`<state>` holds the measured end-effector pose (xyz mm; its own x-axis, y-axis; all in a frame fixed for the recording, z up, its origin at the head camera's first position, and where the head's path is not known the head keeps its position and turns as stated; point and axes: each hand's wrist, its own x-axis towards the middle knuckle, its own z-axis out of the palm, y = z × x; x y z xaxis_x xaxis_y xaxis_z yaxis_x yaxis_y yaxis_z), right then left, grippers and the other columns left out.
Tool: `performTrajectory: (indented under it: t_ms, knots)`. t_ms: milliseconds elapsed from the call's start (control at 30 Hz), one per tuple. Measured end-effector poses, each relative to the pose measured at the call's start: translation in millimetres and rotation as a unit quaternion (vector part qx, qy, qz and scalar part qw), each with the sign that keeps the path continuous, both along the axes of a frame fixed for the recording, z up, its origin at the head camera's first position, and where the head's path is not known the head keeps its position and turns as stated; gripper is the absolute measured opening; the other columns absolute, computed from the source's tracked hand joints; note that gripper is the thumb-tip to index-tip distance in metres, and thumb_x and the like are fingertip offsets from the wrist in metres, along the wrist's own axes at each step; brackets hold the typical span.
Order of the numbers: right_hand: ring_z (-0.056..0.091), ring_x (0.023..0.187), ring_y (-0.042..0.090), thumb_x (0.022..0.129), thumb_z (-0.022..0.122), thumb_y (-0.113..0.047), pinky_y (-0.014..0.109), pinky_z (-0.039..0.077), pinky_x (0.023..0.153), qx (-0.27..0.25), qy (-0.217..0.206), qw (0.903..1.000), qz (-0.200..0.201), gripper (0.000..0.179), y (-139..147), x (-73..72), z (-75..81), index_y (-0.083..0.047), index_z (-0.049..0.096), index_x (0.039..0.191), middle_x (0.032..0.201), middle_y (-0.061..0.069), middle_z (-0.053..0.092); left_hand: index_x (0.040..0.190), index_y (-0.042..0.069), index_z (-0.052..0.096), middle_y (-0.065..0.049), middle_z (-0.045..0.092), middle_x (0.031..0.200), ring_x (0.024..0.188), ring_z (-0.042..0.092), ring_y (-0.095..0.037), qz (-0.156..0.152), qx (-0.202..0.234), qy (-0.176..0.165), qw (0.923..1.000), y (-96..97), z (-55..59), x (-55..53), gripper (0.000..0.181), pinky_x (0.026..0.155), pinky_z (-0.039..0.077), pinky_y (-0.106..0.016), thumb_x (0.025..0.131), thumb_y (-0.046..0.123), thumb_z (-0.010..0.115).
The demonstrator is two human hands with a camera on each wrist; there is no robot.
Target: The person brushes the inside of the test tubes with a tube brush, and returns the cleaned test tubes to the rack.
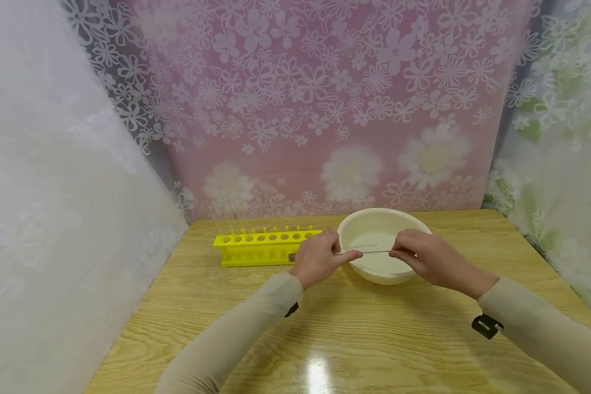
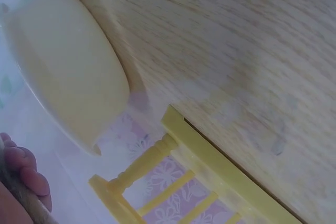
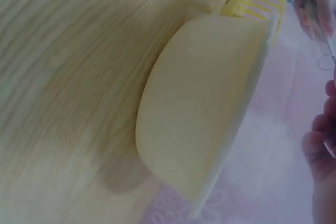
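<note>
Above the near left rim of a cream basin [image 1: 380, 276], my left hand [image 1: 320, 256] grips what looks like a test tube brush. Its dark bristly end [image 1: 291, 257] pokes out at the left, and a small wire loop [image 3: 326, 62] shows near that hand in the right wrist view. A thin straight rod [image 1: 376, 251] spans the gap between the two hands. My right hand [image 1: 426, 257], over the basin's right side, pinches the rod's right end between thumb and fingers. Fingers hide where the rod runs inside the left hand.
A yellow test tube rack [image 1: 256, 261] stands left of the basin, with several clear glass tubes [image 1: 232, 221] upright in its left holes. Both stand on a wood-grain table [image 1: 354, 339]. Flowered curtains [image 1: 295, 109] close off the back and sides.
</note>
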<state>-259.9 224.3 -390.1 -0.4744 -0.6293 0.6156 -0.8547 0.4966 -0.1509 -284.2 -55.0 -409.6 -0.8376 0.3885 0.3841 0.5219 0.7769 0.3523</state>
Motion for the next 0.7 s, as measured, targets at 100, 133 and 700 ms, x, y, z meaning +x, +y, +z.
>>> performTrajectory:
  t_ms: [100, 133, 700]
  knots:
    - [0.039, 0.058, 0.0, 0.094, 0.07, -0.008, 0.021, 0.038, 0.055, -0.044, -0.136, 0.9897, -0.004, 0.021, -0.8, 1.5, 1.8, -0.024, 0.059, 0.087, 0.07, -0.01, 0.052, 0.076, 0.023, 0.049, 0.008, 0.049, 0.067, 0.048, 0.041, -0.009, -0.002, -0.001, 0.003, 1.0, 0.6, -0.4, 0.6, 0.054, 0.042, 0.03, -0.024, 0.082, 0.075, 0.061]
    - [0.038, 0.055, 0.003, 0.096, 0.067, -0.008, 0.023, 0.037, 0.053, -0.06, -0.181, 0.9817, -0.008, 0.02, -1.0, 1.7, 2.7, -0.023, 0.059, 0.086, 0.067, -0.009, 0.049, 0.076, 0.023, 0.049, 0.008, 0.049, 0.067, 0.048, 0.041, -0.009, -0.003, -0.001, 0.006, 1.0, 1.1, -0.5, 0.6, 0.054, 0.042, 0.029, -0.024, 0.082, 0.075, 0.061]
    - [0.044, 0.055, 0.014, 0.103, 0.06, -0.024, 0.031, 0.041, 0.054, -0.142, -0.331, 0.929, -0.084, 0.02, -5.7, -3.6, 0.5, -0.008, 0.065, 0.093, 0.069, 0.0, 0.053, 0.077, 0.022, 0.05, 0.008, 0.049, 0.067, 0.048, 0.041, -0.008, 0.004, -0.016, 0.029, 0.9994, 4.7, -1.9, -0.3, 0.053, 0.043, 0.033, -0.023, 0.085, 0.072, 0.062]
